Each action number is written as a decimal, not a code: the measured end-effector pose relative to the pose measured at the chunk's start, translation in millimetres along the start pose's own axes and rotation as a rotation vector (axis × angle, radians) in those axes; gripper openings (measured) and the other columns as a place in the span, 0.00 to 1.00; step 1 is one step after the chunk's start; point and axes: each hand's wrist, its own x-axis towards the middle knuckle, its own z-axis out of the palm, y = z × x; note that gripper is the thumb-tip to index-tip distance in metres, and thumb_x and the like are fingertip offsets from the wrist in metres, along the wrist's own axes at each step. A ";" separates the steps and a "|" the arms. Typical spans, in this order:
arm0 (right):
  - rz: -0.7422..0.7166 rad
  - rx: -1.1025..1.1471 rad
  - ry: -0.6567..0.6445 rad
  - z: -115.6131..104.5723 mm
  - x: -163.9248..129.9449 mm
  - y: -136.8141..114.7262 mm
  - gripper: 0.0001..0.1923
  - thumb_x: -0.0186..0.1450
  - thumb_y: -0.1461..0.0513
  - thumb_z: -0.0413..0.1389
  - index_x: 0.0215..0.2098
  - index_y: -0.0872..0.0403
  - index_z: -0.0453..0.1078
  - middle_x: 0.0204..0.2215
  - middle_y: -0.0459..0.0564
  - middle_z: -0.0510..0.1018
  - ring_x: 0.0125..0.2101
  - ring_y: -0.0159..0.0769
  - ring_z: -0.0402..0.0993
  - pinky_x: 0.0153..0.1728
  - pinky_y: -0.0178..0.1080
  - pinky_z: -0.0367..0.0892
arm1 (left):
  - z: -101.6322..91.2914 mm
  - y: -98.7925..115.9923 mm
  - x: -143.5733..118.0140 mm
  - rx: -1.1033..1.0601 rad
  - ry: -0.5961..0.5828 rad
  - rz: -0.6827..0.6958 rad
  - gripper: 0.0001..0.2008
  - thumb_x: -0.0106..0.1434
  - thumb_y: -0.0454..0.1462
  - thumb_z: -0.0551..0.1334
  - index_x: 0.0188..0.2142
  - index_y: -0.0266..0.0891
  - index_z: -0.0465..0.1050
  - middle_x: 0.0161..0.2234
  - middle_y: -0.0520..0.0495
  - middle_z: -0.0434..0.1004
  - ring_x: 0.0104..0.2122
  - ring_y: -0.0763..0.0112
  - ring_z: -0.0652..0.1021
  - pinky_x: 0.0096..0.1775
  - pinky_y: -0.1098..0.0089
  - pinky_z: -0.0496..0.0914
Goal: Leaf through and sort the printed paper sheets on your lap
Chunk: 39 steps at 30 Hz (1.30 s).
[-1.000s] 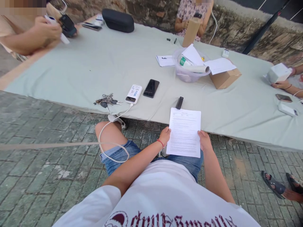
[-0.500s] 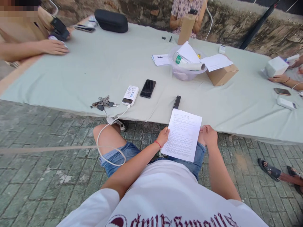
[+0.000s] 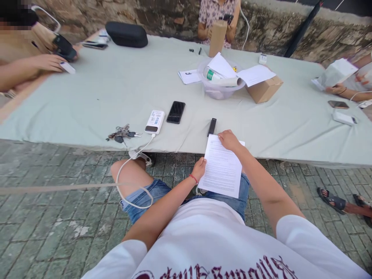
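Note:
A printed sheet of paper [image 3: 222,170] lies tilted above my lap, its upper end at the table's front edge. My left hand [image 3: 199,167], with a red string on the wrist, pinches the sheet's left edge. Across the upper part reaches my right hand [image 3: 229,140], its fingers curled together at the top edge; it covers part of the print. Just beyond the sheet's top left corner lies a narrow black object [image 3: 212,127], perhaps a stapler. Whether the paper is one sheet or several cannot be made out.
Left of the sheet lie a phone [image 3: 176,112], a white power bank [image 3: 155,122] with a cable, and keys [image 3: 122,133]. Farther back stand a plastic basin [image 3: 217,91] with papers and a cardboard box [image 3: 266,90]. Other people sit around the table [image 3: 130,85].
My right hand has moved from beside the sheet's right edge up and left onto its top edge. My left hand keeps its hold. The view has shifted slightly.

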 end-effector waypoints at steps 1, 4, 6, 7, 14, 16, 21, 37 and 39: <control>-0.009 -0.018 -0.015 0.9 1.4 -0.9 0.22 0.75 0.61 0.40 0.46 0.55 0.77 0.43 0.59 0.79 0.51 0.51 0.66 0.56 0.50 0.62 | 0.4 -0.3 -0.5 -0.008 0.004 -0.005 0.18 0.67 0.51 0.58 0.28 0.42 0.63 0.28 0.53 0.66 0.32 0.69 0.68 0.41 0.68 0.64; 0.001 -0.055 -0.006 2.8 0.8 -2.6 0.22 0.75 0.61 0.40 0.46 0.55 0.77 0.42 0.60 0.79 0.51 0.51 0.66 0.55 0.50 0.62 | 2.0 -2.7 -1.3 -0.044 0.009 -0.016 0.20 0.66 0.54 0.59 0.29 0.42 0.65 0.29 0.53 0.68 0.33 0.68 0.68 0.41 0.68 0.64; -0.009 -0.077 -0.016 3.3 -0.9 -4.5 0.21 0.75 0.61 0.41 0.46 0.56 0.77 0.43 0.60 0.79 0.52 0.51 0.66 0.55 0.49 0.62 | 3.2 -5.0 -1.0 -0.055 0.010 -0.007 0.20 0.66 0.54 0.59 0.30 0.41 0.66 0.30 0.52 0.69 0.34 0.68 0.69 0.42 0.68 0.64; -0.019 -0.083 -0.025 3.3 -1.6 -5.9 0.21 0.75 0.61 0.41 0.46 0.56 0.77 0.43 0.60 0.79 0.51 0.51 0.66 0.54 0.48 0.62 | 3.8 -6.1 -0.6 -0.053 0.011 0.002 0.20 0.66 0.54 0.58 0.31 0.41 0.67 0.31 0.51 0.70 0.35 0.67 0.69 0.43 0.67 0.64; 0.056 0.030 -0.033 -0.6 3.4 -14.2 0.20 0.74 0.60 0.43 0.41 0.54 0.78 0.38 0.56 0.80 0.46 0.48 0.70 0.50 0.45 0.64 | 4.0 -7.7 3.1 -0.010 0.016 0.019 0.16 0.68 0.50 0.58 0.31 0.41 0.68 0.31 0.50 0.72 0.35 0.66 0.72 0.44 0.66 0.66; 0.100 0.108 -0.048 -1.5 6.5 -14.8 0.18 0.73 0.61 0.46 0.40 0.53 0.78 0.38 0.53 0.81 0.43 0.44 0.72 0.47 0.42 0.64 | 3.3 -7.2 2.5 -0.011 0.014 0.004 0.17 0.67 0.50 0.58 0.30 0.41 0.67 0.30 0.51 0.71 0.34 0.67 0.71 0.43 0.67 0.66; 0.199 0.240 -0.043 -2.1 13.2 -13.0 0.15 0.69 0.61 0.49 0.37 0.54 0.78 0.34 0.48 0.82 0.36 0.39 0.74 0.42 0.38 0.65 | 1.7 -10.6 -6.4 -0.008 0.005 -0.028 0.18 0.67 0.49 0.58 0.27 0.41 0.63 0.26 0.54 0.66 0.31 0.70 0.68 0.40 0.68 0.65; 0.203 0.312 -0.099 -3.2 35.2 -12.0 0.09 0.63 0.61 0.57 0.35 0.54 0.80 0.36 0.49 0.83 0.36 0.37 0.76 0.38 0.35 0.65 | 9.5 -12.0 -27.5 -0.276 0.011 -0.116 0.21 0.63 0.56 0.62 0.35 0.39 0.73 0.35 0.46 0.79 0.38 0.64 0.76 0.45 0.64 0.70; 0.246 0.351 -0.101 -4.7 32.5 -7.0 0.11 0.64 0.58 0.57 0.35 0.54 0.80 0.34 0.49 0.82 0.34 0.36 0.74 0.35 0.36 0.65 | 6.4 -10.7 -25.0 -0.242 0.028 -0.094 0.21 0.63 0.55 0.62 0.34 0.39 0.73 0.34 0.47 0.78 0.38 0.64 0.76 0.45 0.65 0.69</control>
